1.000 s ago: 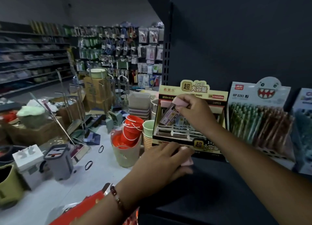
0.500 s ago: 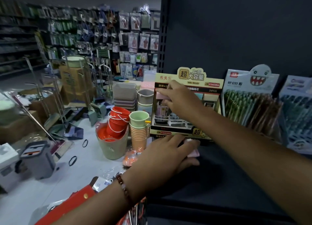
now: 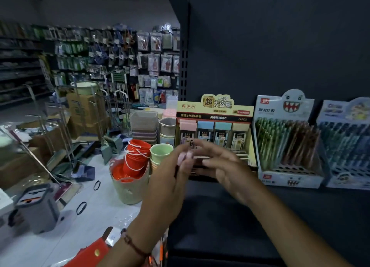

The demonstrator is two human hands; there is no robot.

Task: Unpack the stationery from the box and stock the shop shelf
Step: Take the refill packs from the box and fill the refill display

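Shop shelf (image 3: 220, 216), lower centre of the frame: a dark deck and back panel carrying three cardboard trays side by side. Display box (image 3: 215, 116), centre, stands at the shelf's open left end; yellow header card, and a top row of four upright lead cases capped pink, blue, teal and cream, with bare slots below. Any push against it while seating a case could, in my judgement, nudge it toward that edge or tip the standing row. Pen display (image 3: 288, 144) with a toothy ghost card stands just to its right. Left hand (image 3: 170, 178), centre, grasps a small pink-capped case (image 3: 183, 156) between thumb and fingertips, in front of the box's lower slots. Right hand (image 3: 224, 164) is released, fingers spread loosely beside the case; both are motion-blurred. A hurried transfer between the hands could drop the case to the cluttered floor (image 3: 96, 212) at lower left.
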